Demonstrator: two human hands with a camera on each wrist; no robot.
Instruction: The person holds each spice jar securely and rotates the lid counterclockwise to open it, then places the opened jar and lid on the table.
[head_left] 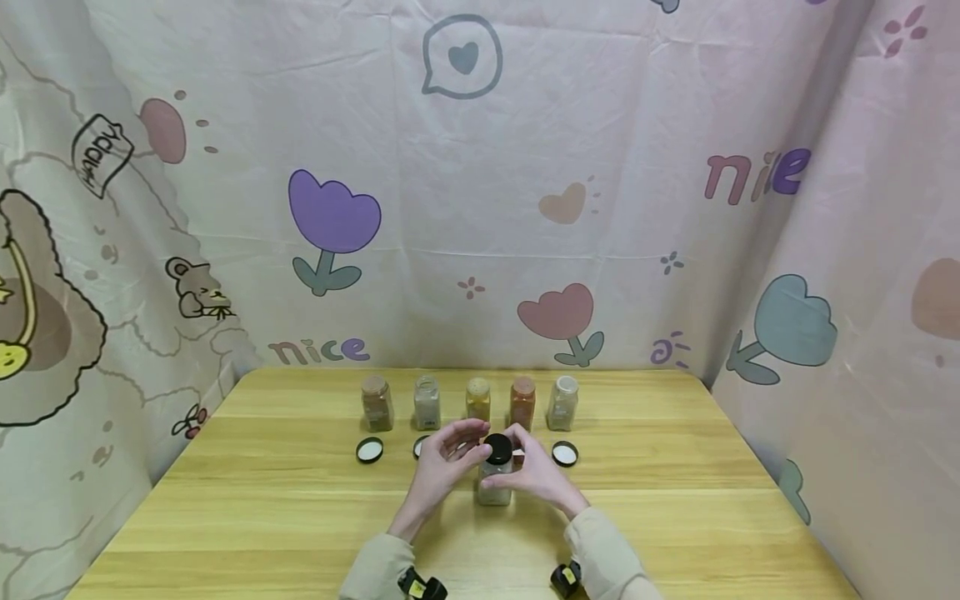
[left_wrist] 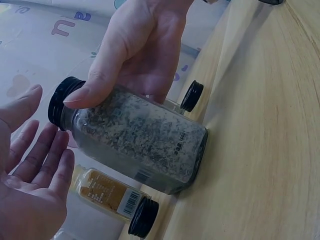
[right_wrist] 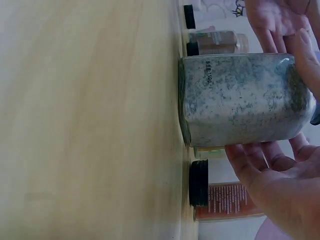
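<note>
A clear square jar (head_left: 495,492) of pale, grey-flecked seasoning stands upright between the hands, a black lid (left_wrist: 62,102) on its mouth. My right hand (head_left: 543,477) grips the jar from the right, its thumb across the near face and its fingers (right_wrist: 255,157) along the side. My left hand (head_left: 444,467) is raised on the other side, fingers loosely spread and thumb close to the lid. In the left wrist view a small gap shows between this hand and the jar. Whether the jar's base touches the table cannot be told.
Behind the hands, several open spice jars stand in a row, among them a brown one (head_left: 377,407), a yellow one (head_left: 477,400) and a white one (head_left: 562,406). Black lids lie in front, white inside up, such as the left lid (head_left: 370,450) and right lid (head_left: 565,453).
</note>
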